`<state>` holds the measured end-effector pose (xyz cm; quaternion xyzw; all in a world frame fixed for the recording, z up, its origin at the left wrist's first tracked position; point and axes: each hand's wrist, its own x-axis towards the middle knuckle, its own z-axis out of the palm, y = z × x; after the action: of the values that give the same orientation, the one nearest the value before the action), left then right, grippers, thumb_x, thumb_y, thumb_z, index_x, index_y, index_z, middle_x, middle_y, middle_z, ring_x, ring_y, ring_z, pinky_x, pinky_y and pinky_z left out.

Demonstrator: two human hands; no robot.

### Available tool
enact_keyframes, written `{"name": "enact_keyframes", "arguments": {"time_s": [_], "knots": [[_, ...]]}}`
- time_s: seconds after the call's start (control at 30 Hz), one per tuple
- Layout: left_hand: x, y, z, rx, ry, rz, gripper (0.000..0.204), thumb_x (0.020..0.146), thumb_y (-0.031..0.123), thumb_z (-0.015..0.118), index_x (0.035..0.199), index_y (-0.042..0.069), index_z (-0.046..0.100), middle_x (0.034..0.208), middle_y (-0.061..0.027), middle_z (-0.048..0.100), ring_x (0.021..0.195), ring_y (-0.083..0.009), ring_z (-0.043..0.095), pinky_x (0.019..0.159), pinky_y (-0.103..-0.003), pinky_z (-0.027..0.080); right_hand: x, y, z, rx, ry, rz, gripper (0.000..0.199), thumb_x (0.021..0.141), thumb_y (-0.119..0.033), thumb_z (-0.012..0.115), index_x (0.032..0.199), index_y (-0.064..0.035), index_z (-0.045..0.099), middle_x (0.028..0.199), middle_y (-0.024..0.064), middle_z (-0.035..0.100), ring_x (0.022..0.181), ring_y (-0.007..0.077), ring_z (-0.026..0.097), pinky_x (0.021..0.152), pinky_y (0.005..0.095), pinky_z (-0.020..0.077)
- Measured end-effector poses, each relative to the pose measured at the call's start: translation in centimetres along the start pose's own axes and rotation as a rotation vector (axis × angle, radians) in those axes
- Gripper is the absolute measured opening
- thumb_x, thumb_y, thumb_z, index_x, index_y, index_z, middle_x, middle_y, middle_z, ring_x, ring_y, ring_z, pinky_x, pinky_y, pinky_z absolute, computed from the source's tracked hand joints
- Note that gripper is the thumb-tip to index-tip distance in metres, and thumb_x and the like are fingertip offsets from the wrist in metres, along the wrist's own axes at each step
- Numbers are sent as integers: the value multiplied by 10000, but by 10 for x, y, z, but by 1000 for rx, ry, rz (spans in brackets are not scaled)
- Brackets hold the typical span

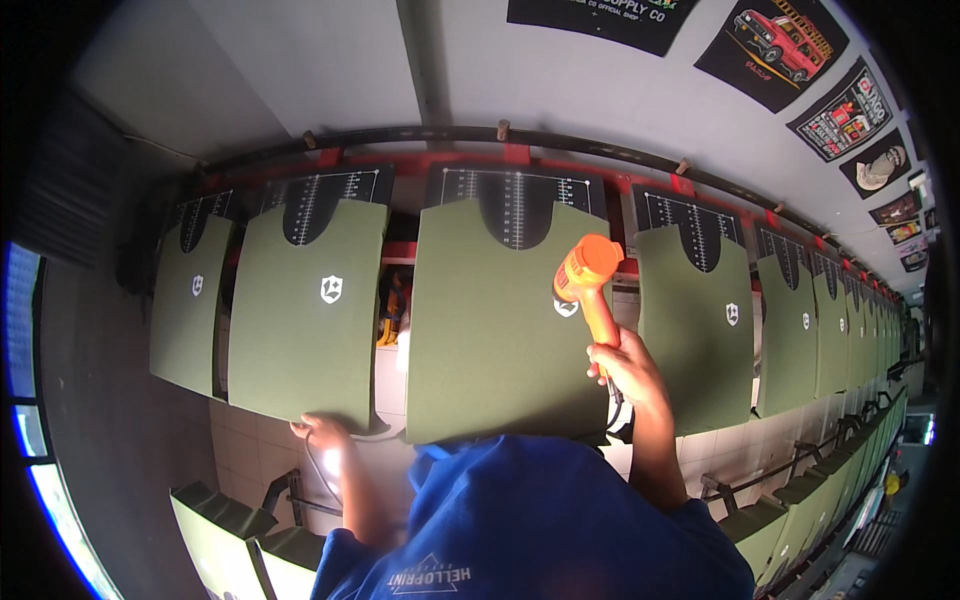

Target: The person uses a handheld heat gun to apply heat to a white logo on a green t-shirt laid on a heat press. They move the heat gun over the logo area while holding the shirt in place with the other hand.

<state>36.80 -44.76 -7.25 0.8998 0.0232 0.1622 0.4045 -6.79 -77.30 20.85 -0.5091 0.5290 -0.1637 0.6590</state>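
Note:
My right hand (pixel 630 372) is wrapped round the handle of an orange hair dryer (pixel 588 265). The dryer's dark nozzle points down over a white shield print (pixel 567 308) on the green shirt panel (pixel 500 340) in front of me, partly covering that print. A dark cord hangs from the handle. At the near edge of the green panel to the left (pixel 300 350), my left hand (pixel 325 435) is closed around a thin cable (pixel 322 472), though its fingers are small and partly hidden.
Black printing boards with white scales (pixel 515 200) carry more green panels in a long row curving to the right. A dark rail (pixel 420 133) with red brackets runs behind them. Another row of green panels (pixel 770 525) stands near my back. Posters (pixel 775 45) hang on the wall.

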Motion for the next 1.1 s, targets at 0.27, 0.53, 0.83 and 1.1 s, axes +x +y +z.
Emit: {"name": "enact_keyframes", "arguments": {"time_s": [0.27,0.53,0.83,1.1], "knots": [[-8,38,-9,-145,6,-180,419,961,212,495,1345,66,415,1256,-222,527,1102,-315,563,907,-377,468,-11,2,-1,0,12,32,237,861,-98,592,1066,-3,522,765,17,546,618,111,585,495,244,477],[-9,46,-10,-176,38,-124,415,968,229,471,1328,31,414,1166,-218,560,973,-320,591,844,-394,481,-15,5,-3,-5,1,39,171,855,-87,594,992,-13,525,762,26,550,613,116,591,494,249,489],[-9,48,-12,-140,3,-191,448,961,258,476,1344,36,404,1249,-245,518,1108,-343,544,925,-409,446,-22,11,-4,-5,47,36,162,839,-66,597,972,-8,525,754,35,557,603,121,593,482,250,485],[-10,49,-11,-130,-22,-117,522,977,255,417,1337,-111,323,1208,-292,475,1058,-392,503,934,-434,394,-25,19,-8,-7,98,26,161,837,-65,599,966,-9,521,751,36,557,593,119,588,488,250,481]]}}
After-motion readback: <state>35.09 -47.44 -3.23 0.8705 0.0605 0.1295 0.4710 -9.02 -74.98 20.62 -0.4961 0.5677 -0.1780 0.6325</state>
